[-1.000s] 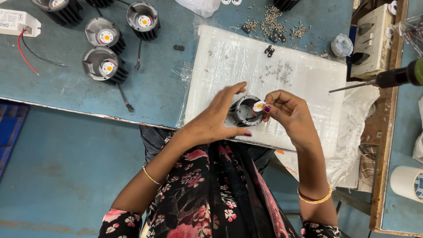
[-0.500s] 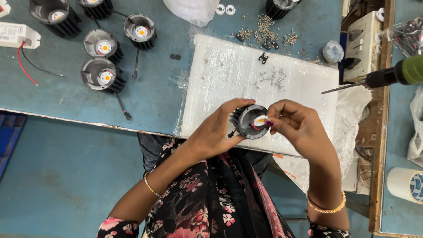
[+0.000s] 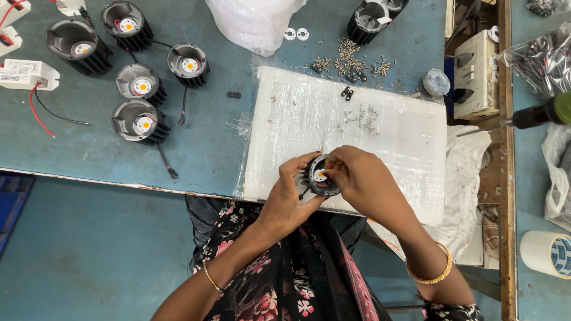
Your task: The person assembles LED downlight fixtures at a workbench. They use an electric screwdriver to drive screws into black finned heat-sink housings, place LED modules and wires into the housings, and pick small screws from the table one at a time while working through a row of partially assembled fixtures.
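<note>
My left hand cups a black finned round lamp housing from below and the side, over the near edge of a white plastic-wrapped pad. My right hand reaches into the housing's open mouth, fingertips on the small orange-and-white disc at its centre. Both wrists wear thin gold bangles. The lower part of the housing is hidden by my fingers.
Several more finished housings with wires sit on the blue table at the left. A white driver box lies far left. Loose screws, a white bag, an electric screwdriver and a tape roll are about.
Both hands have stayed on the housing while the right fingertips pressed further into its mouth. The camera view shifted slightly, so the table appears lower and to the right.
</note>
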A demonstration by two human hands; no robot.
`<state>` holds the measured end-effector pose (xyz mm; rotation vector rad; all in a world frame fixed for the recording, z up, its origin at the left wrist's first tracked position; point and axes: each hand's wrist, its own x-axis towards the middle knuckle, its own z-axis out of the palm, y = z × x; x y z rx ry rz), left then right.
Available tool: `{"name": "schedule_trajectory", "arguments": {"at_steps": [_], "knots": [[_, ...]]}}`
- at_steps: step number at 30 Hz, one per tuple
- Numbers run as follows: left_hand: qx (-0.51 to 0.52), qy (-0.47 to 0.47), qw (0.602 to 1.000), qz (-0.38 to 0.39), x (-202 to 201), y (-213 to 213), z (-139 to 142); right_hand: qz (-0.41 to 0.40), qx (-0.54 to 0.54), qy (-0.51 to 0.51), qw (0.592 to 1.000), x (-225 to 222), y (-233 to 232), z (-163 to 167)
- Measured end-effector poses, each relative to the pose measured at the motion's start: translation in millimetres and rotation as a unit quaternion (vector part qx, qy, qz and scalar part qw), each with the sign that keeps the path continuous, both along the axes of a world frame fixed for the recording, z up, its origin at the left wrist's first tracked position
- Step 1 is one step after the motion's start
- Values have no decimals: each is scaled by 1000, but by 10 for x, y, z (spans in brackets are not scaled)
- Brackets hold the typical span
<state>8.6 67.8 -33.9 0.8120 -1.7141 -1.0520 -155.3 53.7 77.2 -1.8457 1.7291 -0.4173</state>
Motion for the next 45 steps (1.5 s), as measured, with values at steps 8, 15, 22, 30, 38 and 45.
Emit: {"name": "schedule_trajectory", "arguments": {"at_steps": [8, 15, 22, 30, 38, 45], "knots": [[95, 19, 995, 26, -83, 80, -44, 11, -67, 96, 993, 109, -28, -155], [87, -5, 995, 44, -109, 155, -140, 12, -71, 151, 986, 107, 0, -327], [-68, -76, 991, 83, -52, 168, -181, 24, -79, 182, 980, 98, -5, -396], [-226, -183, 955, 58, 105, 40, -193, 59, -77, 161, 982, 59, -8, -372], [-239, -215, 946, -52, 248, -220, 2, 72, -76, 150, 983, 18, -9, -396], [-249, -249, 932, -87, 272, -310, 127, 102, -64, 93, 988, -56, -38, -331]]}}
